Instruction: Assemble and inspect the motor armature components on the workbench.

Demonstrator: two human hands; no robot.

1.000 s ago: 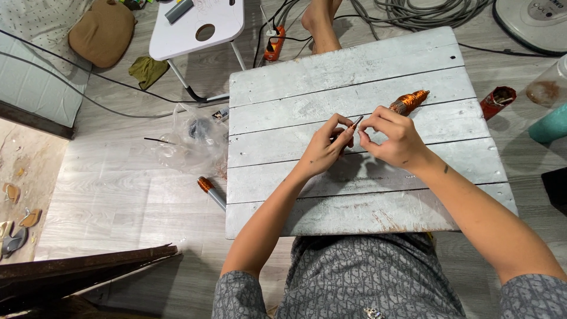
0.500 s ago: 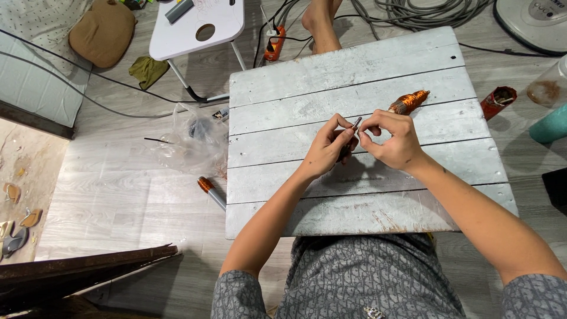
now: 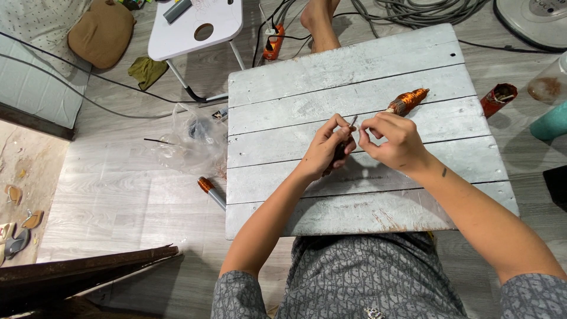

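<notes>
Seen from above: a whitewashed plank table [image 3: 366, 77], both hands working near its middle. Left hand [image 3: 328, 150] curled around a small dark tool [image 3: 341, 150], fingers pressed together on its handle, thin metal tip poking up between the two hands. Right hand [image 3: 393, 139] just beside it, fingers [image 3: 369, 127] bent and pinched close at the tips; what sits between them too small to tell. Touching the far side of the right hand, toward the table's right edge, a copper wire coil [image 3: 409, 100] lying tilted on the planks. Off the table's left edge, on the floor: a crumpled clear plastic bag [image 3: 192, 139] and an orange-capped marker [image 3: 211, 192]. Past the far left corner, a white folding stand [image 3: 195, 26]. Beyond the right edge, a small red can [image 3: 499, 97].
</notes>
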